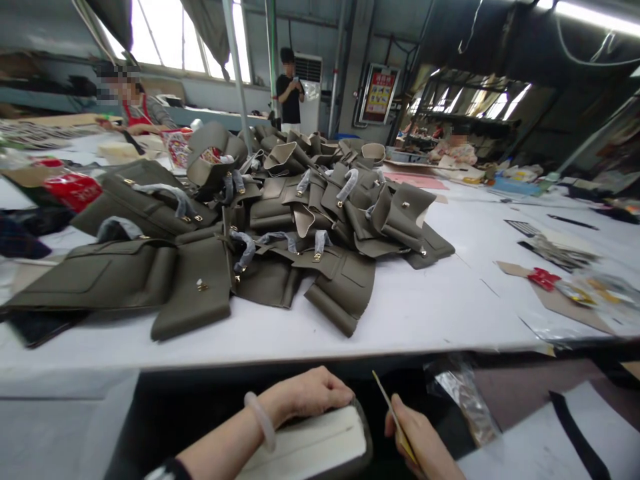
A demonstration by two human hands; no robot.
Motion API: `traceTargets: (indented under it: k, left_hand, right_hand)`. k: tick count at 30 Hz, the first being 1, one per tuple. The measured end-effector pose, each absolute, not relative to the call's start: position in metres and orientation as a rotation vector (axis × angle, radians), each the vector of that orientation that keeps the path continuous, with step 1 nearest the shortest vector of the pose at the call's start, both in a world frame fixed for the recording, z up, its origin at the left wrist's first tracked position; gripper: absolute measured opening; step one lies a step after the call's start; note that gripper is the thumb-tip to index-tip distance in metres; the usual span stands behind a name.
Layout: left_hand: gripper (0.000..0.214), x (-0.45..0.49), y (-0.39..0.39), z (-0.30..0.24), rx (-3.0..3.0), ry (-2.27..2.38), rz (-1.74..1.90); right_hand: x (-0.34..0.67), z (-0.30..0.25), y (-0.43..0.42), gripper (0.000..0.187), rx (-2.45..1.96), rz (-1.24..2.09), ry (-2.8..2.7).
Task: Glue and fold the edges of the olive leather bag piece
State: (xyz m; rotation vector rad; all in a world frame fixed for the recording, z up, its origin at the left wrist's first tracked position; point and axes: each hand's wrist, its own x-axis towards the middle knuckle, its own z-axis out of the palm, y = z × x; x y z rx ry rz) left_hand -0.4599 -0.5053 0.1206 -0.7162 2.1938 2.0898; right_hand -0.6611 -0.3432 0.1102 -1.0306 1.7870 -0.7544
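Note:
Below the table edge, my left hand [315, 393] curls its fingers over the top edge of a dark olive bag piece [369, 440]. A pale, cream-white panel [320, 443] with a thin line along it faces up from that piece. My right hand [417, 433] is just right of it, closed around a thin yellow flat tool [395, 417] whose tip points up and left. The tool is apart from the bag piece, and its exact kind cannot be made out. A pale bangle [261, 421] is on my left wrist.
A heap of olive bag parts [270, 207] with wrapped handles covers the white table [425, 320]. Clear plastic [465, 400] lies right of my hands, near a black strip [577, 433]. Several people are further back, one in a red apron [137, 113].

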Motion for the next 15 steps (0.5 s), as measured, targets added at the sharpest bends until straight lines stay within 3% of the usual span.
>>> traceTargets:
  k: [2,5,9,12,15]
  left_hand:
    - [0.037,-0.461,-0.507,0.122,-0.722,2.228,2.022]
    - [0.033,-0.464,-0.503,0.128,-0.795,2.291,1.889]
    - [0.032,-0.462,-0.499,0.139,-0.948,2.384,1.709]
    - [0.019,-0.431,-0.513,0.144,-1.046,2.316,1.738]
    - [0.033,-0.363,-0.519,0.144,-1.334,2.2,1.886]
  right_hand:
    - [-0.658,0.11,-0.354,0.068,-0.889,-0.801,1.671]
    - [-0.642,0.111,-0.375,0.065,-1.055,-0.793,1.714]
    - [-0.627,0.105,-0.386,0.05,-1.732,-0.542,1.966]
    - [-0.638,0.097,-0.391,0.04,-2.501,-0.48,1.861]
    - [-0.654,0.096,-0.407,0.028,-2.997,-0.567,1.538]
